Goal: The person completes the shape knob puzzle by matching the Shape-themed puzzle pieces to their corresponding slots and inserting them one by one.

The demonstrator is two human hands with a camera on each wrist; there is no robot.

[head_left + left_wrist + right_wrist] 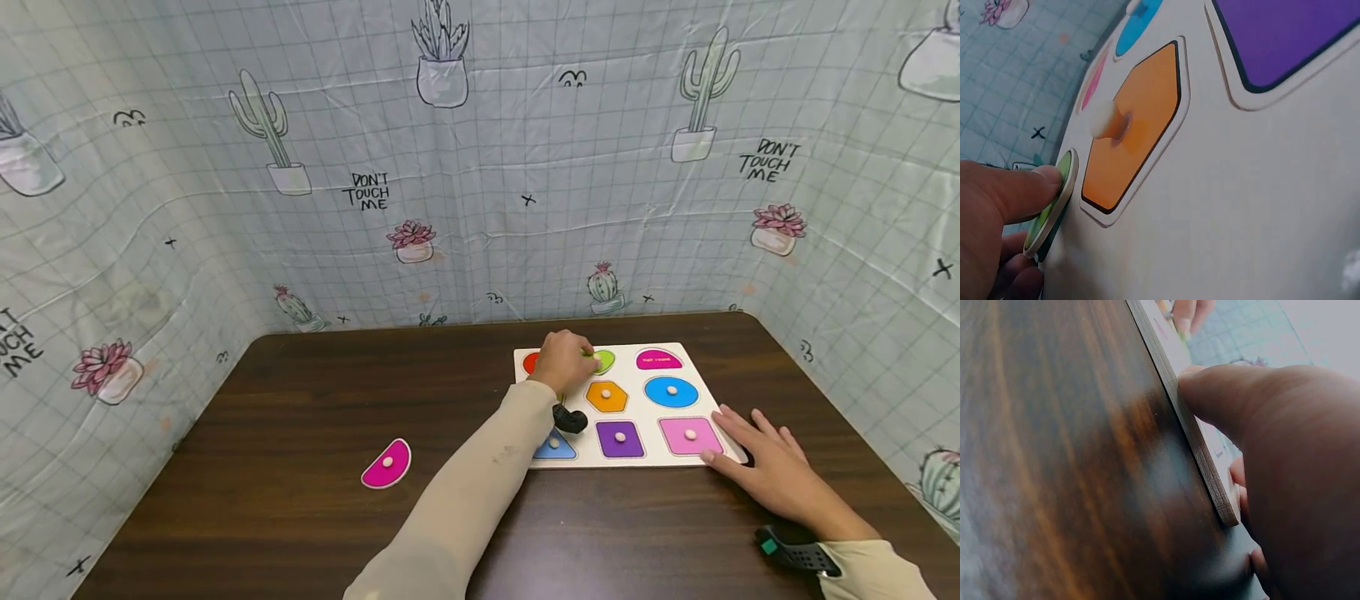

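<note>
A white wooden puzzle board (652, 450) with colourful knobbed shapes lies on the right half of the table. My left hand (564, 362) reaches over its far side and pinches a green rounded puzzle piece (1036, 230). In the left wrist view that piece stands tilted, its pale edge raised off the board, with the thumb on its green face. My right hand (776, 467) rests at the board's near right corner, fingers spread, thumb on the near edge beside the pink rectangle (682, 446). Off to the left lies a magenta half-round piece (385, 473).
On the board sit an orange hexagon (615, 403), a blue oval (660, 398), a purple square (611, 446) and a blue triangle (558, 454). The half-round recess (660, 352) shows a printed magenta base. Behind the dark wooden table (300, 400) hangs a patterned cloth (487, 275).
</note>
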